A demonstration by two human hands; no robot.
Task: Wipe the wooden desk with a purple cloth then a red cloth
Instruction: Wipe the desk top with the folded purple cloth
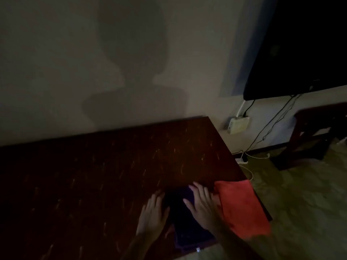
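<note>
The room is dim. A dark purple cloth [185, 224] lies folded on the dark red-brown wooden desk [112, 166], near its front right corner. My left hand [153, 214] rests flat with fingers spread at the cloth's left edge. On the cloth's right part, my right hand [201, 203] lies flat with spread fingers. A red cloth [242, 205] lies just right of the purple one, along the desk's right edge, touching my right hand's side.
The desk stands against a pale wall. A black screen [300, 53] hangs on the wall at upper right, with cables running down to a white box [237, 124] and a power strip [242, 161] on the floor. A dark wooden stool [315, 132] stands at right.
</note>
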